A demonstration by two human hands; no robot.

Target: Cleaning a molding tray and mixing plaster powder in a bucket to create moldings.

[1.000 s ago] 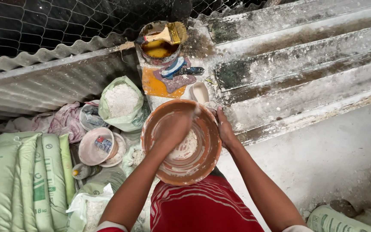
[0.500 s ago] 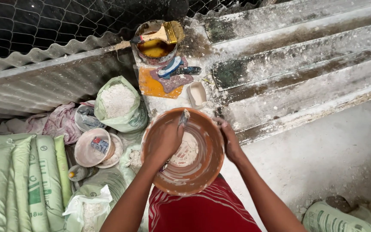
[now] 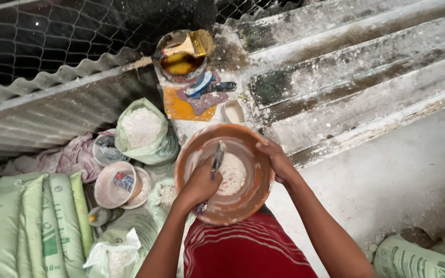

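The upper half of the frame showed a dusty corrugated sheet (image 3: 366, 77) stained with white powder, and behind it, in the upper left, a wire mesh (image 3: 52, 36). In the middle of the frame sat an orange bowl (image 3: 197, 159) with a white paste at its bottom, above the person's red striped cloth (image 3: 243, 252). The left hand (image 3: 199, 185) was inside the bowl, closed around a thin dark tool (image 3: 217, 157) whose tip pointed up toward the far rim. The right hand (image 3: 279, 162) gripped the right rim of the bowl, fingers curled over the edge. Just above the bowl lay a small white cup (image 3: 233, 110), and higher, a tin (image 3: 181, 54) with yellow liquid and a brush across it. Left of the bowl stood an open sack of white powder (image 3: 140, 128) and a round pale lid (image 3: 112, 185). Green sacks (image 3: 27, 226) were stacked in the lower left corner.
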